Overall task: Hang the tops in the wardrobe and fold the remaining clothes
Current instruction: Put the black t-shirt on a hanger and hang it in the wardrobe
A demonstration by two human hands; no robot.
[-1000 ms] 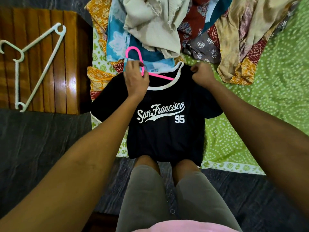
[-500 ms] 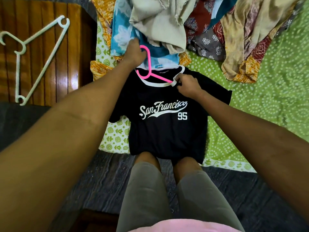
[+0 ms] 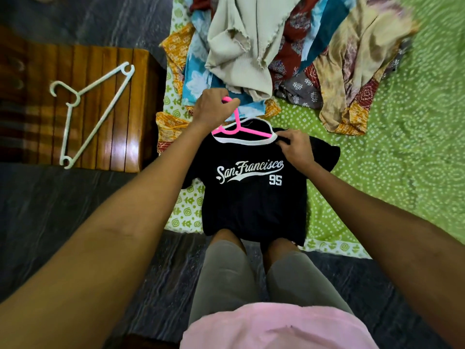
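The black T-shirt (image 3: 251, 197), soft, light and limp, is spread on the bed's near edge, its pink hanger (image 3: 237, 127) gripped at the hook by the left hand (image 3: 214, 109), the right shoulder pinched by the right hand (image 3: 295, 147).

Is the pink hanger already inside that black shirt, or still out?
Partly in. The pink hanger has arms passing through the white collar of the black shirt, while its hook sticks out, gripped by the left hand.
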